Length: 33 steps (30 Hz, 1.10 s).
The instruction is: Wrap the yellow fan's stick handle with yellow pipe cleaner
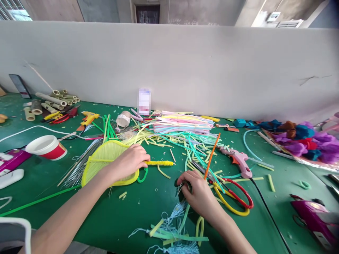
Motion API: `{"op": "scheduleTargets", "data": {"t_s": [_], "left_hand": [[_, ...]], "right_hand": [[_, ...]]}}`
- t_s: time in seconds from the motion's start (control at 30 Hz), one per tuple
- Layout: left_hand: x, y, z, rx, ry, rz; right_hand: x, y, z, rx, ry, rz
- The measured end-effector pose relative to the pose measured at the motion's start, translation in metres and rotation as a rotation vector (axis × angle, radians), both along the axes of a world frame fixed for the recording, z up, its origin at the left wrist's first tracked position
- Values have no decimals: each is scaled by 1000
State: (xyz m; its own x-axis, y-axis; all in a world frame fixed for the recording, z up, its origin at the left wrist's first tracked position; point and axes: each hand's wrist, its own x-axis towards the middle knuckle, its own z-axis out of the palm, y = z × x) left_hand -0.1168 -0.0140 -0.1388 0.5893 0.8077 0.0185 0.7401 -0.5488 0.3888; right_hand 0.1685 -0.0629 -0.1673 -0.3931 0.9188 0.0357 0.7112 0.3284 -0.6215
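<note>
A yellow leaf-shaped hand fan [102, 173] with a wrapped yellow handle [162, 163] lies on the green table. My left hand [135, 158] is closed around it where the handle meets the body, and its palm hides that part. To the right, my right hand [194, 188] pinches a thin dark bluish tassel cord [179, 190]. Its lower end runs close to a light blue tassel [178, 210], and I cannot tell whether they are joined. More blue tassel strands [182, 248] lie at the front edge among green strips.
Red-and-yellow scissors [238, 197] and a pink glue gun [239, 162] lie right. Behind is a pile of pastel strips [182, 123]. A paper cup [47, 147], metal wires [82, 165] and a yellow glue gun [88, 120] are left. Purple flowers [296, 144] sit far right.
</note>
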Motion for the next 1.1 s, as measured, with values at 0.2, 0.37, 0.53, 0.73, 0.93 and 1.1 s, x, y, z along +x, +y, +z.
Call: {"op": "scheduleTargets", "data": {"t_s": [0.2, 0.37, 0.53, 0.73, 0.93, 1.1], "left_hand": [[-6, 7, 5, 12, -109, 126], [3, -9, 19, -113, -125, 36], [27, -33, 18, -127, -1, -192], [37, -39, 2, -18, 25, -279], [38, -40, 0, -33, 30, -248], [46, -41, 7, -136, -159, -58]], "right_hand": [[-2, 0, -2, 56, 30, -24], [-4, -3, 1, -17, 81, -5], [-5, -4, 3, -89, 147, -58], [-3, -3, 11, -239, 429, -179], [5, 1, 15, -199, 543, -267], [9, -1, 19, -303, 626, -156]]}}
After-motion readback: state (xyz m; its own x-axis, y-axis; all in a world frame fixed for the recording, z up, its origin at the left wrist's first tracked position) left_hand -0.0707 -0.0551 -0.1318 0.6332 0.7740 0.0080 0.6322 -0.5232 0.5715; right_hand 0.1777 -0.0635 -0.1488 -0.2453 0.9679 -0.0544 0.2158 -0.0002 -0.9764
